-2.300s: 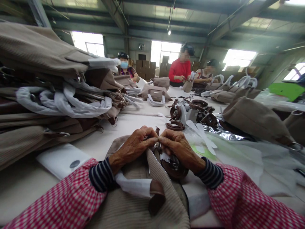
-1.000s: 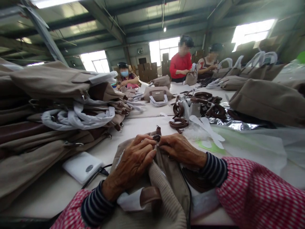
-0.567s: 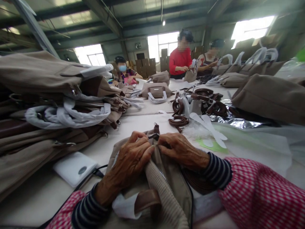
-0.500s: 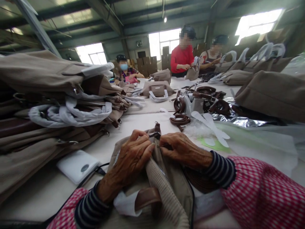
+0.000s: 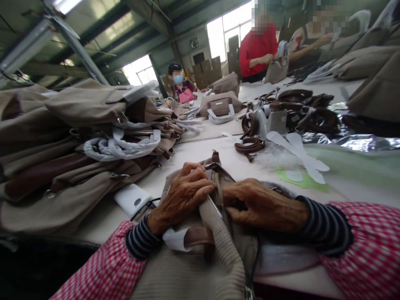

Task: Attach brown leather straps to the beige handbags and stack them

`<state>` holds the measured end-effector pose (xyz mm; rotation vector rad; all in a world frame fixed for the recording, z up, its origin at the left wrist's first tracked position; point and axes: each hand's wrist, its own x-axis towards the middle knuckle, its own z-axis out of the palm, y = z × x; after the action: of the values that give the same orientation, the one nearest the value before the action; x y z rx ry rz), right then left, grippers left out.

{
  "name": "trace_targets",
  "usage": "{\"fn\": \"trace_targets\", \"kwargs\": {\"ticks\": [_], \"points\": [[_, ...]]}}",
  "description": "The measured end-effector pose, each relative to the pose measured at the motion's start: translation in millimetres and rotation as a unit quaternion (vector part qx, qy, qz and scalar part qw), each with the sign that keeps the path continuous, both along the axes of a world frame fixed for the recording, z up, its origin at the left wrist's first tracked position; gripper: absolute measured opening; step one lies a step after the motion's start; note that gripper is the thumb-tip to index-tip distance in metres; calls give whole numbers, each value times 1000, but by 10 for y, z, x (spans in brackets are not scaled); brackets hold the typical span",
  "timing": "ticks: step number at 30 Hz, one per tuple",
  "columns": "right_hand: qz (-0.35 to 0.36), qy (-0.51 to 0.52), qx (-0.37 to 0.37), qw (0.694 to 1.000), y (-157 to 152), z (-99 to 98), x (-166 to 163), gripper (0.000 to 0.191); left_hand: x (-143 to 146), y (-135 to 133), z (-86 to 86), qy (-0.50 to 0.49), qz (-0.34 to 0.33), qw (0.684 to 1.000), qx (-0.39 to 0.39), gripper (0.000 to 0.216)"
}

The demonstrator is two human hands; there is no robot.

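A beige ribbed handbag point(image 5: 187, 275) lies in front of me with its top zip point(image 5: 220, 212) undone and the plain lining point(image 5: 246, 237) showing. My left hand point(image 5: 184, 196) is closed over the near-left edge of the opening, thumb along the zip. On the lining side, my right hand point(image 5: 250, 202) has its fingers curled and pinched together inside the opening; what is between the fingertips is hidden. A brown handle point(image 5: 200, 239), partly in white wrapping, stands up from the bag's left side.
Beige bags point(image 5: 81, 112) are piled at the left, beside a white box-like device point(image 5: 133, 200) with a cable. Coiled brown straps point(image 5: 250, 146), white strips point(image 5: 300, 158) and a green sheet point(image 5: 304, 179) lie to the right. Co-workers, one in a red top point(image 5: 258, 52), are across the table.
My right hand has moved a little down the opening, toward me, along the lining. My left hand keeps its hold on the edge. The camera view has tilted and shifted.
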<state>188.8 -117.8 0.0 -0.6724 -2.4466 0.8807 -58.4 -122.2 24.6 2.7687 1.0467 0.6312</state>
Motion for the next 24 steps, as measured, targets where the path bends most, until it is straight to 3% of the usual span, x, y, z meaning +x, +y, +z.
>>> {"fn": "trace_targets", "kwargs": {"ticks": [5,13,19,24], "points": [[-2,7,4,1000,11,-24,22,8,13,-47,-6,-6,-11,999,32,27],[-1,-58,101,993,-31,-40,47,15,31,-31,-18,-27,1,999,46,27],[-40,-5,21,999,3,12,65,10,5,-34,-48,-63,-1,997,39,21],[-76,-8,10,997,-21,118,92,9,12,-4,-51,-4,-45,998,42,31]]}}
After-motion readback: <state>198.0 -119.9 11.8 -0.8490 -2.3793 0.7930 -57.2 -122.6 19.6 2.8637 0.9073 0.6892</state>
